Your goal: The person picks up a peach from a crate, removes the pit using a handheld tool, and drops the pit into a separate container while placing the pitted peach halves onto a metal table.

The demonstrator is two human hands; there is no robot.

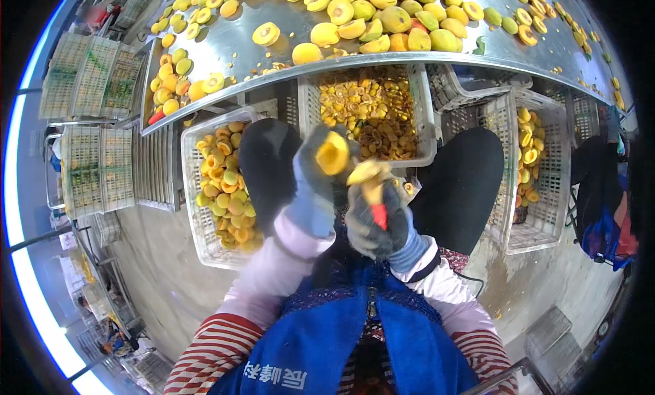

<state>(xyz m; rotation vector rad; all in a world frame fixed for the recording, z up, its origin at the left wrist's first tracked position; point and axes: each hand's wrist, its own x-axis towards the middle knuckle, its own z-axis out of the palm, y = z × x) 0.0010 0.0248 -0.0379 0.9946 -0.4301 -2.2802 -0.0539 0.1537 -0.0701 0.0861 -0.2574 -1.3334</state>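
Observation:
My left hand (317, 166), in a dark and blue-grey glove, is closed around a cut yellow fruit half (332, 154), its hollow facing up. Just right of it, my right hand (375, 221), gloved in dark grey, grips a tool with a red handle (379, 216). A yellow fruit piece (367, 172) lies at the tool's upper end; motion blur hides how they touch. Both hands are above my lap, below a white crate (309, 101) of pits and fruit scraps (372, 105). To the left, a white crate (196, 221) holds fruit halves (226, 190).
A metal table (239, 60) across the top carries many whole and halved fruits (396, 19). Another red-handled tool (156, 117) lies at its left corner. On the right stands a crate (546, 217) with fruit halves. Stacked crates (89, 74) are at the far left.

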